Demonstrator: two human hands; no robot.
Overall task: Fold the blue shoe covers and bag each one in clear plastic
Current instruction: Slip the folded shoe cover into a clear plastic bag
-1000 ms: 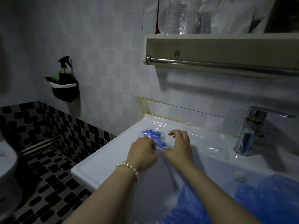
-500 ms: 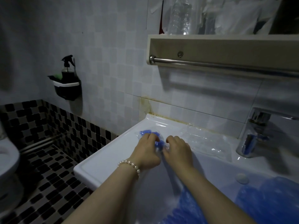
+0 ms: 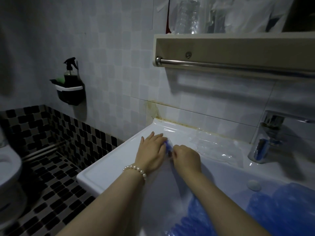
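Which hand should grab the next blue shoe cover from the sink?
Probably the right hand: the loose shoe covers lie on its side, and the left hand lies flat across the bagged shoe cover.

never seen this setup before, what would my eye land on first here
First, the two hands meeting on the white sink ledge: the left hand, a pearl bracelet at its wrist, lies flat over a folded blue shoe cover, while the right hand pinches at it. Next, the mound of loose blue shoe covers filling the basin at lower right. Then the steel towel rail under the shelf above.
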